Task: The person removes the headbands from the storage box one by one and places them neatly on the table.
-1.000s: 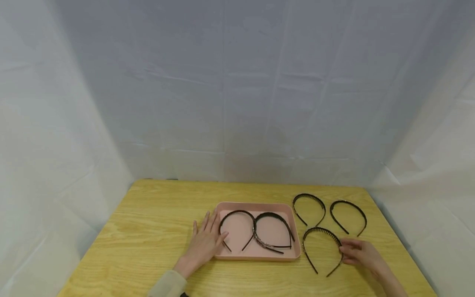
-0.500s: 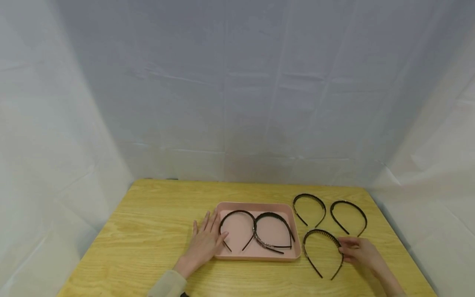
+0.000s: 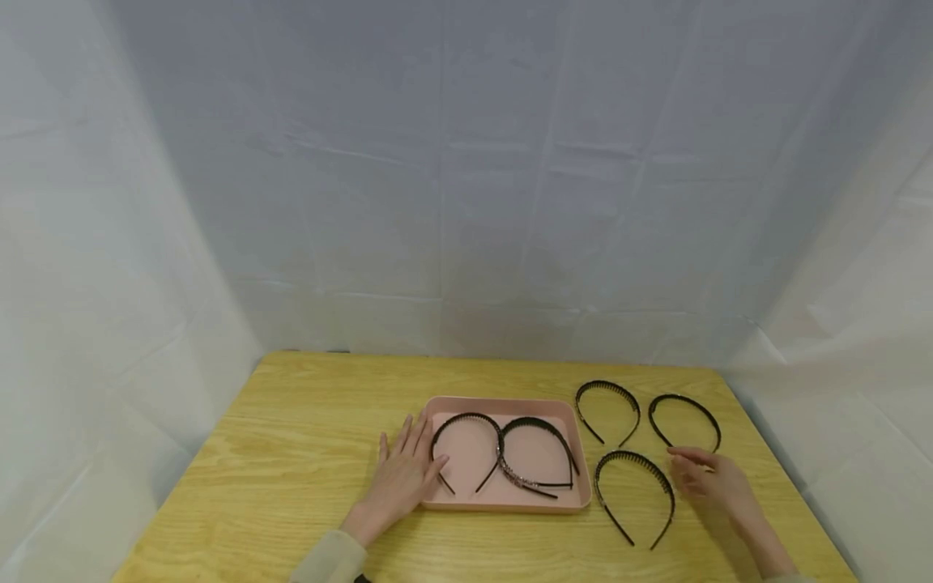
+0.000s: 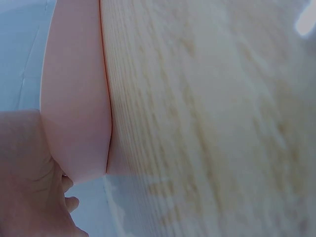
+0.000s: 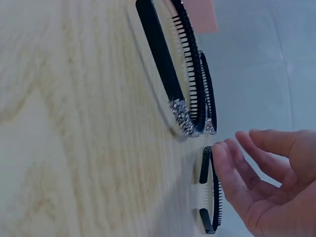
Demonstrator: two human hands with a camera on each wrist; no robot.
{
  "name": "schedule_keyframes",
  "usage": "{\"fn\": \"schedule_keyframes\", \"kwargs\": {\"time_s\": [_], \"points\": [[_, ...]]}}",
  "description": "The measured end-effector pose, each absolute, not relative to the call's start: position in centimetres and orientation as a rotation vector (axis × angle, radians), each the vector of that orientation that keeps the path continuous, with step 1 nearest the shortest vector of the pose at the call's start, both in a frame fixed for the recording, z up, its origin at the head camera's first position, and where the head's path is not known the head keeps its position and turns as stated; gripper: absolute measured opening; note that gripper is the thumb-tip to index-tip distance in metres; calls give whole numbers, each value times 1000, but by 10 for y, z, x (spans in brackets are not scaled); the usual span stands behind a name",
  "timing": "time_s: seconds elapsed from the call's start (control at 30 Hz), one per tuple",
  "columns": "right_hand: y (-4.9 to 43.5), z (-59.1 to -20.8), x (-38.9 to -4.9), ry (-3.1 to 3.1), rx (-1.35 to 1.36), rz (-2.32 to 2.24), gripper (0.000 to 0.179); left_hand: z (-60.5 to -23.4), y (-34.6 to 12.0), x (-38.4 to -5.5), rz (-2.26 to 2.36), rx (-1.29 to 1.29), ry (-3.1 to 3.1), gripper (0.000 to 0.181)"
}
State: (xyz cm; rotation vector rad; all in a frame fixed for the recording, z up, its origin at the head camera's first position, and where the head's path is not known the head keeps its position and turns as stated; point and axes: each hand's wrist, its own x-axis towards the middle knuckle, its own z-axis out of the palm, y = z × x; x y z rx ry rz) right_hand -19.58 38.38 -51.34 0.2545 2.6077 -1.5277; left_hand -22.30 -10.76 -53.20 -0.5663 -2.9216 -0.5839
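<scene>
My left hand (image 3: 399, 478) lies with spread, straight fingers along the left end of a pink tray (image 3: 503, 508), its thumb over the rim. The tray's side wall (image 4: 74, 89) fills much of the left wrist view. Inside lie black headbands (image 3: 466, 416), overlapping near the middle. My right hand (image 3: 714, 486), fingers bent loosely, holds nothing. It hovers between the nearest black toothed headband (image 3: 631, 454) and the far right headband (image 3: 681, 397), whose lower ends it partly hides. In the right wrist view, the fingertips are right beside a headband (image 5: 216, 197); another headband (image 5: 160, 54) shows silvery glitter.
A third loose headband (image 3: 605, 384) rests behind, close to the tray's right corner. The wooden table (image 3: 321, 421) stretches out to the left and front. White sheeting (image 3: 437, 202) hangs at the back and both sides.
My right hand has let go of the nearest headband, after it shifted slightly toward me, and moved up and right to the far right headband. The left hand stays put.
</scene>
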Motion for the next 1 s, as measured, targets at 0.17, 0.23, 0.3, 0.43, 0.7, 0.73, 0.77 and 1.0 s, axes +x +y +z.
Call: {"fn": "schedule_keyframes", "kwargs": {"time_s": [0.17, 0.23, 0.3, 0.43, 0.7, 0.73, 0.77, 1.0], "points": [[379, -509, -202, 2563, 196, -1721, 58, -532, -108, -223, -584, -563, -2927, 66], [377, -509, -205, 2538, 162, -1790, 59, -533, -108, -223, -582, -563, -2928, 66], [374, -508, -207, 2506, 114, -1856, 57, -532, -108, -223, -579, -563, -2929, 66], [365, -506, -213, 2432, 58, -1969, 52, -532, -108, -223, -573, -560, -2928, 66], [342, -503, -223, 2356, 22, -2038, 57, -535, -108, -224, -572, -552, -2933, 66], [339, -504, -225, 2337, -21, -2067, 54, -535, -108, -224, -571, -551, -2933, 66], [336, -503, -226, 2319, -39, -2078, 54, -535, -108, -224, -571, -551, -2932, 66], [308, -496, -235, 2410, -75, -1965, 54, -534, -108, -224, -577, -553, -2931, 66]]}}
